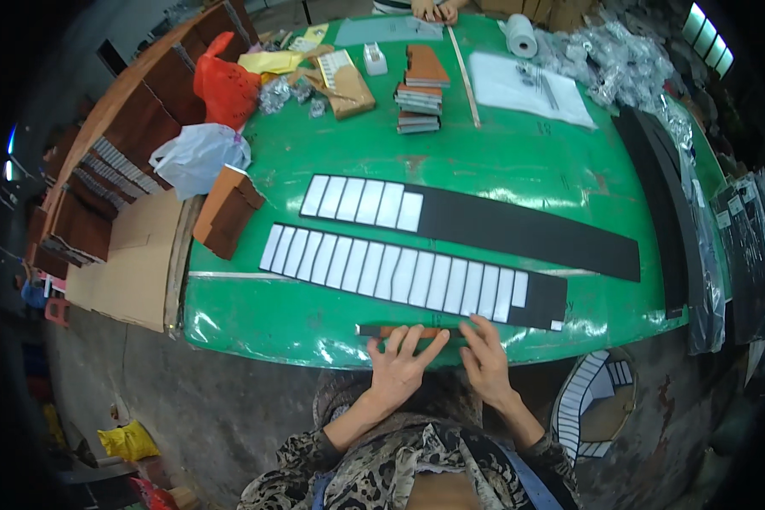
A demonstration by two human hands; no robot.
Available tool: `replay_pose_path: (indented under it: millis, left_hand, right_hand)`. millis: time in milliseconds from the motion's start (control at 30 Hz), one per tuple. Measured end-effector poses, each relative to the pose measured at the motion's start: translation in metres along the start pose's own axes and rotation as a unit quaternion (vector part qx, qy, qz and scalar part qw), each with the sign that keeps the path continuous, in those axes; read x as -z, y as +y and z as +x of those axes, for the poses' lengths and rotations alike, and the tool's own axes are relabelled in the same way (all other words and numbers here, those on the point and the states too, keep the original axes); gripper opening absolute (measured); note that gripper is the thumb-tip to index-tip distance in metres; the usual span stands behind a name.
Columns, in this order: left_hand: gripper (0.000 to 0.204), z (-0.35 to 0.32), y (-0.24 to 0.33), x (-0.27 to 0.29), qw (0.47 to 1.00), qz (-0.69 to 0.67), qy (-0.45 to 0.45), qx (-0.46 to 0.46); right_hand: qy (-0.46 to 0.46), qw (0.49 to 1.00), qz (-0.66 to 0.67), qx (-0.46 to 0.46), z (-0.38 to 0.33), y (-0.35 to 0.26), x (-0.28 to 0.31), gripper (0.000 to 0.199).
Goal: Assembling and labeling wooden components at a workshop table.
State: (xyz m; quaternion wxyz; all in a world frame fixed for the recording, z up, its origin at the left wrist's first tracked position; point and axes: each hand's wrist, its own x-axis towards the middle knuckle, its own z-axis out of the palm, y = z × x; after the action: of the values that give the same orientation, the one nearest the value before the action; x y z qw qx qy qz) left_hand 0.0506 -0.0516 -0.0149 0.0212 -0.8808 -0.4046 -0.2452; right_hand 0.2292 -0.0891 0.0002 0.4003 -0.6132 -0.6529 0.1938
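My left hand (402, 364) and my right hand (487, 355) rest at the near edge of the green table (501, 161), fingers spread over a thin dark and orange-brown strip (374, 330) that lies flat along the edge. Just beyond lies a long black strip (542, 299) with several white rectangular pieces set side by side on it. A second, longer black strip (527, 234) lies behind it, white pieces covering only its left end.
A stack of brown pieces (419, 93), a tape roll (521, 34), clear bags (603, 51), red and white bags and a brown box (227, 211) crowd the far and left sides. More black strips (659, 195) lie right. Another person's hands (433, 8) show at the far edge.
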Motion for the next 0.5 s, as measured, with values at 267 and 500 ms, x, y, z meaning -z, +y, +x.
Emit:
replay_pose_path:
  millis: [267,500]
  left_hand:
    - [0.042,-0.015,-0.05,0.038,0.945,-0.236,0.087,0.209]
    - [0.028,0.001,-0.084,0.042,0.696,-0.588,-0.026,0.412]
  right_hand:
    - [-0.039,0.986,0.118,-0.114,0.006,0.017,-0.013,0.034]
    - [-0.035,0.894,0.363,-0.262,0.04,-0.008,0.013,0.024]
